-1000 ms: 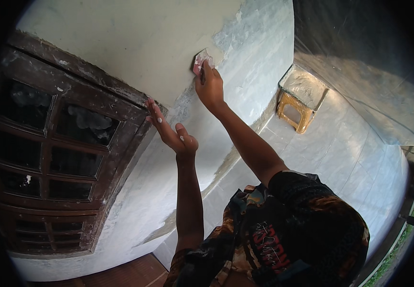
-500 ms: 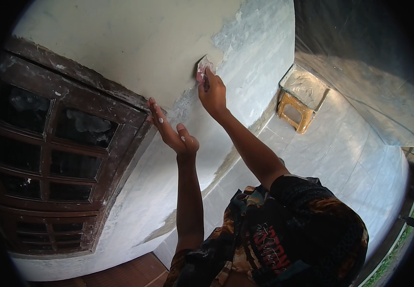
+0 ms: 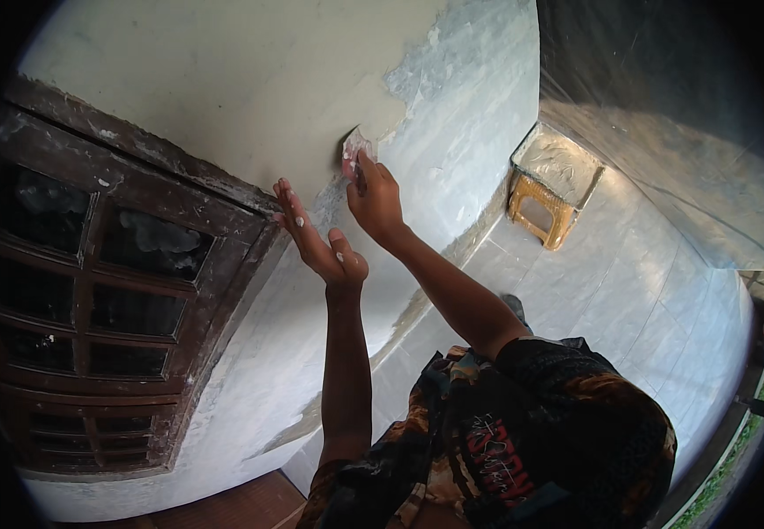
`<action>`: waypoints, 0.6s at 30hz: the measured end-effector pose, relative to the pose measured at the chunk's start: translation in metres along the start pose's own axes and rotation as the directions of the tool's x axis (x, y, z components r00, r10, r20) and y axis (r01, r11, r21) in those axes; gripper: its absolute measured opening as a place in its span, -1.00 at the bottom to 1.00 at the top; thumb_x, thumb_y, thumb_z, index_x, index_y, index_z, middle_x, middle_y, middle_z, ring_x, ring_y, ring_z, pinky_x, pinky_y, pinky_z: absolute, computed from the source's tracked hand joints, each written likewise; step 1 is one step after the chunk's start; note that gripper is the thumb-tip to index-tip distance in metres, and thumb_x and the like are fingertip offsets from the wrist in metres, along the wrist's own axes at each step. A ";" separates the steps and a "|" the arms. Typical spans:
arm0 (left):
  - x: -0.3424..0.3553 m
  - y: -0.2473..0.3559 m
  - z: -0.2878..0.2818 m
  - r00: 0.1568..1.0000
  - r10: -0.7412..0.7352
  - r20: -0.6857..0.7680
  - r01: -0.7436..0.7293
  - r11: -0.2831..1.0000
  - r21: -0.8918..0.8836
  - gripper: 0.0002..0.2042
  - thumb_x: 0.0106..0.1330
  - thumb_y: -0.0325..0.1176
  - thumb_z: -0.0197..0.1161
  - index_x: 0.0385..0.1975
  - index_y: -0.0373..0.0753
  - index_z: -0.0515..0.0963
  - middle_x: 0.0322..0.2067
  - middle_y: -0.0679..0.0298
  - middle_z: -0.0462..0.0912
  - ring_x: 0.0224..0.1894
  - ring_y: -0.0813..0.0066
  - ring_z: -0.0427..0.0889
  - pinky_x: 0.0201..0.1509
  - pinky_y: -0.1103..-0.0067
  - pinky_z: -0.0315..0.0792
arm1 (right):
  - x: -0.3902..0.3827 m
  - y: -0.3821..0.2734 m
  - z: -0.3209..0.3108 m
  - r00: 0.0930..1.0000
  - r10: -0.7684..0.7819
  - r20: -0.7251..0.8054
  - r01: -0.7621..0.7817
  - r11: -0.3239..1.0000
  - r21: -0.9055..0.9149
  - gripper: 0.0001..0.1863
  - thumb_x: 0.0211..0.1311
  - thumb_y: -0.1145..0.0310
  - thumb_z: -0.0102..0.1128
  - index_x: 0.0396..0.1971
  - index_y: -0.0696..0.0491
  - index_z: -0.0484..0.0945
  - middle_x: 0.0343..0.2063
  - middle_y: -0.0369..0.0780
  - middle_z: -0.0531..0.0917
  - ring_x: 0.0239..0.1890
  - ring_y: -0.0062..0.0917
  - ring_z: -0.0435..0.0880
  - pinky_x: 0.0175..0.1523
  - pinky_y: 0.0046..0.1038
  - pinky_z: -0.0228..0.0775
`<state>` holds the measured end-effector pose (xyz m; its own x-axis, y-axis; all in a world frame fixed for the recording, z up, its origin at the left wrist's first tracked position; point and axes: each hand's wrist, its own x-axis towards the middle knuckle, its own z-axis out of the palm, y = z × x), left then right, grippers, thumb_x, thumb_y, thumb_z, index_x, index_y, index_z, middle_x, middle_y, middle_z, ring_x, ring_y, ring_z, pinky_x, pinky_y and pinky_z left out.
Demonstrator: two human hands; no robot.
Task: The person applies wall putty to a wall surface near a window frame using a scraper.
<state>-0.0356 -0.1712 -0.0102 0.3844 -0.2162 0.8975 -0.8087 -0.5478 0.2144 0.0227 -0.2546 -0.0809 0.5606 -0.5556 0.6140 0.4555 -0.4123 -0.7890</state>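
Observation:
My right hand (image 3: pixel 376 201) grips a putty knife (image 3: pixel 358 152) with a reddish handle, its plaster-smeared blade against the wall (image 3: pixel 249 97). Around the blade, a smooth beige coat meets a rough grey-white patch. To the left, my left hand (image 3: pixel 318 240) is raised with fingers stretched out and white dabs of filler on the fingers and thumb. Its fingertips are by the corner of the dark wooden window frame (image 3: pixel 214 183); whether they touch it I cannot tell.
A tray (image 3: pixel 560 163) of pale filler rests on a yellow plastic stool (image 3: pixel 542 212) in the corner at right. Grey tiles cover the floor (image 3: pixel 611 291). A dark sheet-like surface (image 3: pixel 664 106) rises on the right. Brown window panes (image 3: pixel 148 242) fill the left side.
My right hand and the putty knife have moved down and left along the wall, closer to my left hand. The left hand stays nearly in place.

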 end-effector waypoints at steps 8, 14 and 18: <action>0.006 0.002 -0.004 0.999 0.018 -0.029 -0.019 1.000 -0.021 -0.37 0.40 -0.20 -0.24 0.37 -0.52 0.04 0.38 -0.22 0.12 0.47 -0.15 0.03 0.48 -0.01 -0.31 | 0.039 0.023 -0.040 0.978 0.121 -0.169 -0.117 0.993 0.031 -0.52 0.02 0.61 0.16 0.05 0.29 0.52 -0.58 -0.15 0.55 -0.61 -0.55 0.45 -0.43 -0.52 0.38; 0.006 0.006 0.001 0.999 0.031 -0.012 -0.031 0.999 -0.020 -0.37 0.39 -0.21 -0.24 0.37 -0.53 0.04 0.38 -0.22 0.13 0.47 -0.15 0.03 0.48 -0.01 -0.31 | -0.010 0.012 0.002 1.000 0.009 0.001 -0.009 1.000 -0.005 -0.42 -0.01 0.61 0.23 0.12 0.25 0.42 -0.42 -0.08 0.57 -0.42 -0.31 0.57 -0.30 -0.34 0.46; 0.004 0.000 -0.008 1.000 0.023 -0.011 -0.023 1.000 -0.004 -0.37 0.38 -0.21 -0.24 0.37 -0.54 0.04 0.38 -0.23 0.12 0.47 -0.15 0.02 0.49 0.00 -0.31 | -0.043 -0.024 -0.010 0.979 0.026 0.203 -0.067 0.978 0.198 -0.40 -0.03 0.62 0.25 0.14 0.23 0.44 -0.43 -0.12 0.57 -0.47 -0.39 0.56 -0.32 -0.42 0.46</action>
<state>-0.0377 -0.1661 -0.0038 0.3608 -0.2195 0.9064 -0.8188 -0.5398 0.1952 -0.0192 -0.2278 -0.0886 0.7010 -0.4078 0.5851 0.5450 -0.2230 -0.8083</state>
